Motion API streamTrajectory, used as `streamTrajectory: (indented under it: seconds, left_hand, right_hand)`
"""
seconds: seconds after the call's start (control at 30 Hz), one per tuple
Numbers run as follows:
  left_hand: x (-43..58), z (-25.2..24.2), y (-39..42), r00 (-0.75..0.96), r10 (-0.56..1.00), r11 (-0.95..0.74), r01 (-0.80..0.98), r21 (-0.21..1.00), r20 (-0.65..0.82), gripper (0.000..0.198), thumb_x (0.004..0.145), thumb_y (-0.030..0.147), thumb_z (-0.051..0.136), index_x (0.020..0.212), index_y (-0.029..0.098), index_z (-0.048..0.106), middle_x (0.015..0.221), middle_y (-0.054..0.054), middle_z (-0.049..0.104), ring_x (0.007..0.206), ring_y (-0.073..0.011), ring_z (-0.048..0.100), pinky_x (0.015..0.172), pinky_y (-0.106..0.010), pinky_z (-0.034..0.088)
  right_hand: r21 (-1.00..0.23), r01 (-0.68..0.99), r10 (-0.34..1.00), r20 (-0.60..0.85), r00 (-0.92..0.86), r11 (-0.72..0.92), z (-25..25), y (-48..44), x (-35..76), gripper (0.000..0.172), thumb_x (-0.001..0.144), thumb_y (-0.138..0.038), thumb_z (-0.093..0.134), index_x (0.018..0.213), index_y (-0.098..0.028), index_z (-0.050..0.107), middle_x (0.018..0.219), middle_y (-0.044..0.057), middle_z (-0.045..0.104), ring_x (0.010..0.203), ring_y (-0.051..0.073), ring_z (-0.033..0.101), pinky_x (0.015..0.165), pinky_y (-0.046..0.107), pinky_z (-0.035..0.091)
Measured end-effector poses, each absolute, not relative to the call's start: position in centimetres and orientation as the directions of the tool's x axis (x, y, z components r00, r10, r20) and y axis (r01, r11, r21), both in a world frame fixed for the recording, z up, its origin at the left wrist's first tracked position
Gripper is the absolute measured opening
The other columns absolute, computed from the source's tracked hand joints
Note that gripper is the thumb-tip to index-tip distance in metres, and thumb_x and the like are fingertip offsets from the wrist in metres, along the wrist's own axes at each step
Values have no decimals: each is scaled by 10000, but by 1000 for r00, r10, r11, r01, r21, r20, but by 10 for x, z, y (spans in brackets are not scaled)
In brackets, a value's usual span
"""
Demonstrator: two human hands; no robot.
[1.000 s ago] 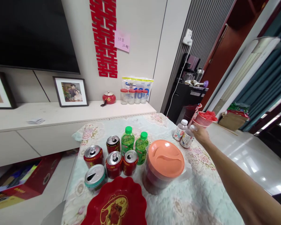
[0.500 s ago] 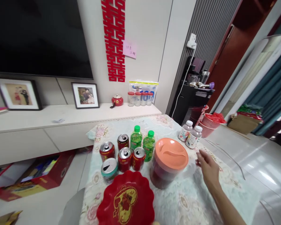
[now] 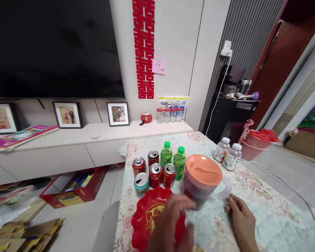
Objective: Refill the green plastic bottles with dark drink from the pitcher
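My left hand (image 3: 170, 224), blurred by motion, is above the red scalloped tray (image 3: 139, 227). Its thumb and fingers are apart, and I make out nothing in them. To the right stands a clear pitcher (image 3: 196, 192) with dark contents and an orange lid (image 3: 204, 169). My right hand (image 3: 241, 218) rests low beside the pitcher's clear handle (image 3: 225, 189). Its thumb and fingers are drawn together close to the handle's end; whether something is between them, I cannot make out. Behind the tray stand several red cans (image 3: 155, 176), a teal can (image 3: 141, 185) and two green-capped bottles (image 3: 179, 164).
Two white-capped jars (image 3: 232, 157) stand at the table's right edge, near pink baskets (image 3: 254, 148) on the floor. Floral cloth (image 3: 215, 224) covers the table. Behind is a low white cabinet (image 3: 104, 134) with framed photos and red-lidded jars (image 3: 166, 115). An open red box (image 3: 75, 190) lies left.
My left hand has come into view over the red tray. My right hand is lower and nearer me, below the pitcher's handle. The view has turned left, and the tabletop things keep their places.
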State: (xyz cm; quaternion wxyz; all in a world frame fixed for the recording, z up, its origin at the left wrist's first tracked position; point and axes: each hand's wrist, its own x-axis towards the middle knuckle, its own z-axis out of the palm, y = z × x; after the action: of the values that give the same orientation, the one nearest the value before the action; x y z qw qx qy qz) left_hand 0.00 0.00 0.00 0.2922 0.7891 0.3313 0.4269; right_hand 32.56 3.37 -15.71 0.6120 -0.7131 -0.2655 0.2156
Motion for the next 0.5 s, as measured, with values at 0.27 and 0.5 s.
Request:
streamTrajectory:
  seconds: [0.27,0.5]
  left_hand:
    - [8,81,149,444,780,-625,600,499,442,418,898,9,535,1275,159,634,1332,-147,671,1290,-266,648,1110,-423,558]
    - [46,93,199,627,766,-639,715,283,145,485,837,29,678,1303,164,689,1317,-144,697,1225,-281,705,1061,-367,570]
  right_hand:
    - [-986,116,678,3,735,-122,-159,36,327,707,672,-698,723,1119,-149,728,668,-1,665,643,197,577,732,371,471]
    - [-985,124,696,4,718,-122,-158,37,328,710,656,-704,730,1096,-147,728,692,10,682,625,194,578,702,369,480]
